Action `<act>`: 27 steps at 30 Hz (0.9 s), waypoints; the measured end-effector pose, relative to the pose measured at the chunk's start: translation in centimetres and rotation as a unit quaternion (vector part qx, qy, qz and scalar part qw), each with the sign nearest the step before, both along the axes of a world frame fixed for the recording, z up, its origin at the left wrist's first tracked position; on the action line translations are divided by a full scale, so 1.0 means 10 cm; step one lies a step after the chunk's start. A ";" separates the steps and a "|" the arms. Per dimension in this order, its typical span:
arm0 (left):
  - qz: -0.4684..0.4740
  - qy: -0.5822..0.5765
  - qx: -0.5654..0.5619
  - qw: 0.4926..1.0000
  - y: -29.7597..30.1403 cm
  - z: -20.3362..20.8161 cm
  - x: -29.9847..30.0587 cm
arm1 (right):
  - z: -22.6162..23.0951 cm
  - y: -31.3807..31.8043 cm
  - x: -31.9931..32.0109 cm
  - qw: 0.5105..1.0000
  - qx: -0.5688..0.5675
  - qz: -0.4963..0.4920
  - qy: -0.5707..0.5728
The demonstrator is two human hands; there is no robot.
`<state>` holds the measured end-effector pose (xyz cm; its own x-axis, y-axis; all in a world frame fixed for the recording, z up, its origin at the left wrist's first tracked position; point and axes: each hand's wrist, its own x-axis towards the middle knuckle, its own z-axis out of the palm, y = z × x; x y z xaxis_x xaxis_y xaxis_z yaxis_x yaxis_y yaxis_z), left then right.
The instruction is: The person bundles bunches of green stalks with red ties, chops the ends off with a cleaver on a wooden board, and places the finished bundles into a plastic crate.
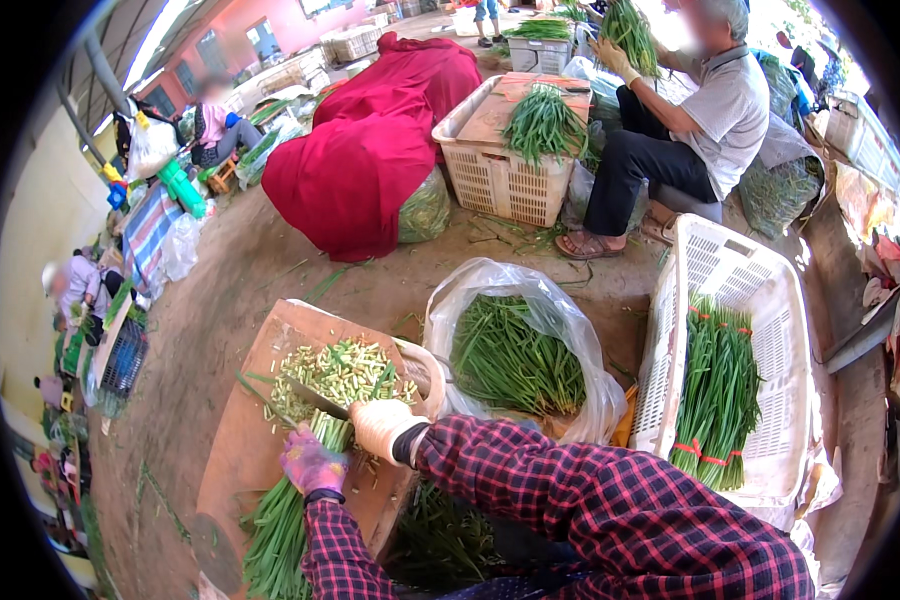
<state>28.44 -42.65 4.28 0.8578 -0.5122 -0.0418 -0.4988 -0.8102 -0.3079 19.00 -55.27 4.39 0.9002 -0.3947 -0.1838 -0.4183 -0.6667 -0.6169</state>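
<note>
My left hand [315,461], in a pink and purple glove, is closed round a bunch of chives [278,535]. The long green leaves hang over the near side of a brown board [232,470], with the pale stem ends pointing away from me. In my right hand [383,428], which wears a pale glove, is a knife [315,398]. Its blade lies across the stem ends, just beyond my left hand; whether it has cut in is hard to see. Short pale cut stem pieces [345,368] are heaped on the board past the blade.
A clear plastic bag [602,385] of loose green leaves stands right of the board. Farther right, a white crate [660,330] holds chives tied with red bands. Opposite, a seated person [705,130] handles greens beside another crate [510,180]. Red cloth [355,180] covers sacks.
</note>
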 end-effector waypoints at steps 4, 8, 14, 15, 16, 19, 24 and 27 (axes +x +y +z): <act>-0.003 -0.012 0.012 1.000 0.00 -0.01 -0.01 | 0.05 -0.01 -0.01 1.000 0.003 -0.003 0.008; -0.004 -0.008 0.004 1.000 0.00 -0.02 0.00 | -0.02 -0.01 -0.01 1.000 -0.001 0.009 -0.012; 0.005 0.004 -0.013 1.000 -0.02 0.06 -0.05 | 0.01 -0.01 0.00 1.000 0.003 0.004 0.006; 0.004 0.002 -0.017 1.000 -0.03 0.07 -0.06 | -0.02 -0.01 0.00 1.000 0.000 0.008 0.003; -0.001 -0.007 -0.016 1.000 -0.03 0.05 -0.05 | -0.05 -0.02 0.00 1.000 -0.003 0.012 0.000; -0.004 -0.018 -0.012 1.000 -0.01 0.01 -0.04 | -0.06 -0.03 0.01 1.000 0.000 0.018 -0.002; -0.011 0.003 -0.028 1.000 0.05 0.03 -0.03 | 0.01 -0.03 0.02 1.000 0.021 -0.014 0.004; -0.097 0.049 -0.121 0.987 0.14 0.21 -0.17 | -0.04 -0.12 -0.02 1.000 0.022 -0.020 0.001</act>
<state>26.69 -41.29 6.38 0.7408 -0.6714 0.0228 -0.6693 -0.7406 -0.0599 18.75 -56.43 4.03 0.8834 -0.4218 -0.2043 -0.4458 -0.6219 -0.6438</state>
